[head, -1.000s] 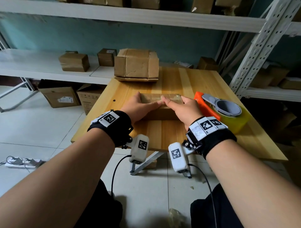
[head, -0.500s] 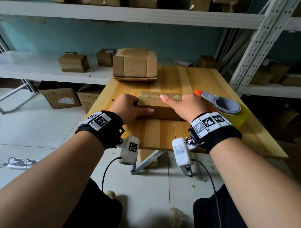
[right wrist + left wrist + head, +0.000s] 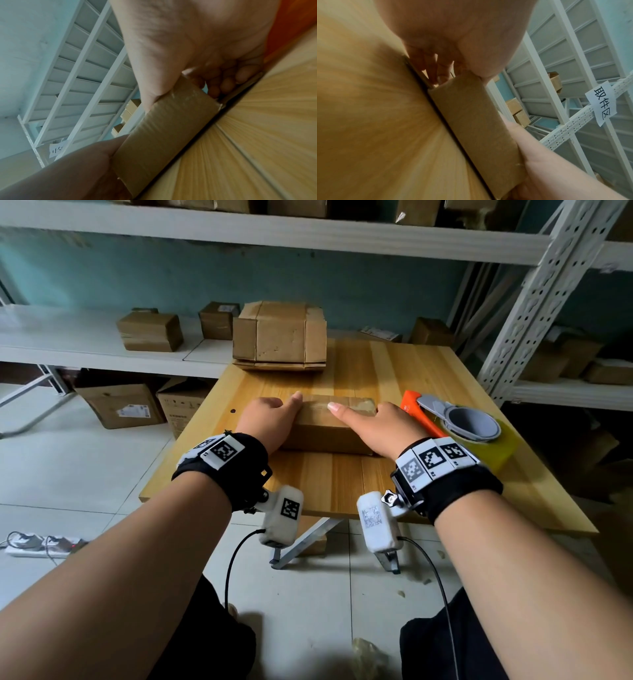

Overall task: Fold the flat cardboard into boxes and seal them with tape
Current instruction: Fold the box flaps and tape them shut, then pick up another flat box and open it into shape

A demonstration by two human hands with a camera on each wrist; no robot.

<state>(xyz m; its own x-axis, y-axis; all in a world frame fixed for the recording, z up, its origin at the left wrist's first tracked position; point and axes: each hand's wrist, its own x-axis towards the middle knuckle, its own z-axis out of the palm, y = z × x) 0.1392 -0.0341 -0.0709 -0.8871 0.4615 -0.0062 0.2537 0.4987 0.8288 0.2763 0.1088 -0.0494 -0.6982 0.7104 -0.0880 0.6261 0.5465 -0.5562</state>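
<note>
A small brown cardboard box (image 3: 325,434), with clear tape along its top, lies on the wooden table (image 3: 342,484). My left hand (image 3: 270,419) grips its left end: the thumb lies on top and the fingers curl round the end face. My right hand (image 3: 376,426) holds the right end the same way. In the left wrist view the box (image 3: 476,121) runs from my left hand (image 3: 465,40) down to my right hand (image 3: 547,162). In the right wrist view my right hand's (image 3: 197,40) fingers wrap the end of the box (image 3: 164,132).
An orange and grey tape dispenser (image 3: 459,426) with a yellowish tape roll lies just right of my right hand. A stack of flat cardboard (image 3: 279,337) sits at the table's far edge. Shelves with taped boxes (image 3: 150,332) stand behind and to the right.
Both hands slid from the middle of the box top outward to its two ends and took hold there. The box stayed on the table.
</note>
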